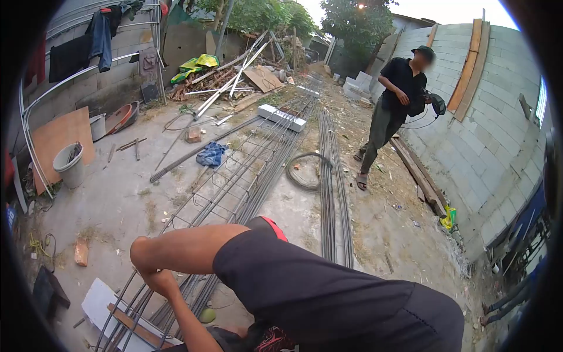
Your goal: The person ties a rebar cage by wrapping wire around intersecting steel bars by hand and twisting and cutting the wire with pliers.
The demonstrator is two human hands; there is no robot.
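Observation:
My left hand (159, 281) is at the lower left, just below my bare bent knee (145, 253). It is beside the long rebar cage (220, 190), a frame of thin steel bars with square ties. My fingers are mostly hidden by the hand and knee, so their grip does not show. My right hand is out of view. Beneath the near end of the cage lie a white board (99, 302) and a wooden strip (138, 324). My dark shorts (328, 281) cover much of the foreground.
Bundled straight bars (327, 188) and a wire coil (308, 171) lie right of the cage. A white block (281, 117) and blue cloth (211, 154) are farther up. Another person (399, 100) stands right, holding something dark. A bucket (69, 164) and brick (81, 252) are left.

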